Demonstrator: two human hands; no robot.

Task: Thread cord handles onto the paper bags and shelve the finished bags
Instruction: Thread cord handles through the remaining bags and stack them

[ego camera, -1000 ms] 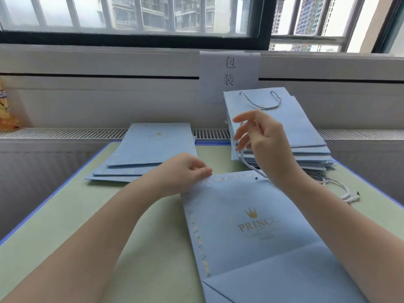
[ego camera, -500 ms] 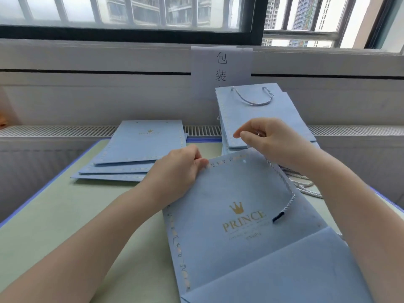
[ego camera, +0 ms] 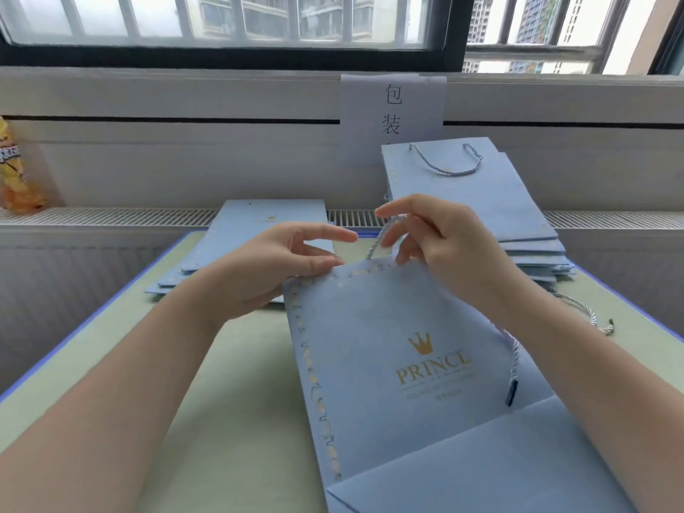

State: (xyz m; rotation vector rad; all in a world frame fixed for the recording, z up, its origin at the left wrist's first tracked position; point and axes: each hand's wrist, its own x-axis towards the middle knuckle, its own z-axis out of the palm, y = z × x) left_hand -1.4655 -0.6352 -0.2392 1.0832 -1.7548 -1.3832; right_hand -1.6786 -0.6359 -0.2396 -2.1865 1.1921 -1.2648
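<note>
Head view: light-blue PRINCE paper bag [ego camera: 399, 364] flat on green table [ego camera: 229, 420], near centre, top edge far. Left hand [ego camera: 274, 268] pinching bag's top edge at far-left corner, thumb on top, index finger out straight. Right hand [ego camera: 436, 238] just above top edge, thumb & forefinger nipping twisted cord handle [ego camera: 377, 240] where it rises from edge; can't tell whether actually through a hole. Cord's other end trailing under right wrist, down across bag face, black tip [ego camera: 512, 395] right of the logo. Far left: stack of unthreaded bags [ego camera: 259, 224]. Far right: stack of finished bags [ego camera: 477, 201], top one w/ handle loop showing. Spare cords [ego camera: 588, 312] loose on table, right of wrist. Risks, judged only: pulling too hard could drag whole cord back out, no knot seen; paper at hole may tear if tugged at an angle; loose end could snag under forearm; bag may slide if left pinch slackens.
</note>
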